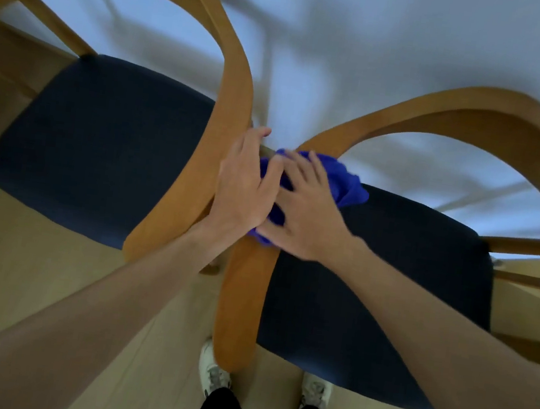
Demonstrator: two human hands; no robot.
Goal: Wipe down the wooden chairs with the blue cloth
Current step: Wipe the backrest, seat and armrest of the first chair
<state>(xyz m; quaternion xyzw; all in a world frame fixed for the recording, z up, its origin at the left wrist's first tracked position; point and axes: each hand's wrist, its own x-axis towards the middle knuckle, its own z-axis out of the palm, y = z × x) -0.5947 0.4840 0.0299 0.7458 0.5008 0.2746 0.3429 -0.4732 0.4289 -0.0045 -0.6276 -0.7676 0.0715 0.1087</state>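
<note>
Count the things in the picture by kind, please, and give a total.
Chairs: 2
Cloth: 1
Hands: 2
Shoes: 2
Total: 7

support: pale wood floor (29, 275) | on it: two wooden chairs (234, 103) (480, 112), side by side

A dining or meeting room, indoors: two matching wooden armchairs (227, 102) with dark blue upholstered seats (97, 147) stand side by side on a pale wood-look floor (47, 271) against a plain white wall (386, 41).
</note>
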